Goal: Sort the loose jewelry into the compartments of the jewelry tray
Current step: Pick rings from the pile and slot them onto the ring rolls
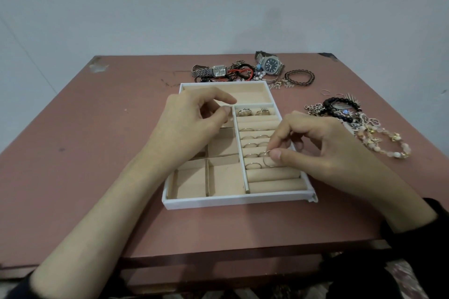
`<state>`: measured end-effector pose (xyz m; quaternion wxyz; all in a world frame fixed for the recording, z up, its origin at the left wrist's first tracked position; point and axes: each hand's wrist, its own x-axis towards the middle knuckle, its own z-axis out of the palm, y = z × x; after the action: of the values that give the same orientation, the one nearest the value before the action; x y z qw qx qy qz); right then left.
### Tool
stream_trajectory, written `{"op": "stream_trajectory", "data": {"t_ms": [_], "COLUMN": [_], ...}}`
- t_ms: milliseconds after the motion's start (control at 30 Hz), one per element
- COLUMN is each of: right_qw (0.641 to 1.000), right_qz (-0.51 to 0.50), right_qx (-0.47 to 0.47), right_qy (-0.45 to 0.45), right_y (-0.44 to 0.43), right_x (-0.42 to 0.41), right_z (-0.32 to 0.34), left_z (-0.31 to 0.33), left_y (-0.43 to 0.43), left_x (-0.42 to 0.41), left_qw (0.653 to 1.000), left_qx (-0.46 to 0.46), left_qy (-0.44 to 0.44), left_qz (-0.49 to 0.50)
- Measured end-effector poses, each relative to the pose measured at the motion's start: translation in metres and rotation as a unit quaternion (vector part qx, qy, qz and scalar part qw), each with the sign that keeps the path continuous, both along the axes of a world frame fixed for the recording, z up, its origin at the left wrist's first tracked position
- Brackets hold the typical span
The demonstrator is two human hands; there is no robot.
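The jewelry tray (230,201) is a flat rectangular box with a white rim and a soft beige lining, sitting on the scuffed, reddish-brown worktop (97,128). Its right section is filled with padded ring rolls. Its left section is divided into square compartments, and 1 long compartment runs across the far end.

The right hand (315,148) hovers over the ring rolls with its fingers curled. Its grip is closed on a thin metal ring (268,158), pinched between thumb and fingertips just above a near slot of the rolls. The left hand (192,124) hangs over the square compartments, thumb and a bent finger meeting at the tips and the index finger stretched forward. Whether that grip holds anything cannot be told.

2 chunky rings (244,112) sit in the farthest slot, and several thin bands (252,165) are seated in the slots nearer the person.

Beyond the tray lie a square-faced metal watch (220,71), red and black hair ties (245,71), a blue-dial steel watch (272,65) and a brown beaded bracelet (300,77). To the right, a black beaded bracelet (340,107) and a pale pink bead bracelet (388,145) lie tangled with chains.
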<state>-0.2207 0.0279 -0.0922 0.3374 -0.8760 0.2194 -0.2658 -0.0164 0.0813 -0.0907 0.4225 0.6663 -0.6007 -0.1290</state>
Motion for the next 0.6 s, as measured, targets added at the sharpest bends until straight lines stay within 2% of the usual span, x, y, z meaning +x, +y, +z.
{"op": "stream_trajectory", "data": {"t_ms": [600], "right_qw": [0.984], "right_qz": [-0.007], "right_qx": [-0.177], "right_qy": [-0.013], "right_y": [-0.0047], "right_x": [0.0026], "right_z": [-0.0069], "left_z": [-0.0006], "left_y": [-0.0002], "left_x": [0.0000], "left_qw": [1.000], "left_qx": [-0.001], "left_qy": [-0.006], "left_qz": [0.001]}}
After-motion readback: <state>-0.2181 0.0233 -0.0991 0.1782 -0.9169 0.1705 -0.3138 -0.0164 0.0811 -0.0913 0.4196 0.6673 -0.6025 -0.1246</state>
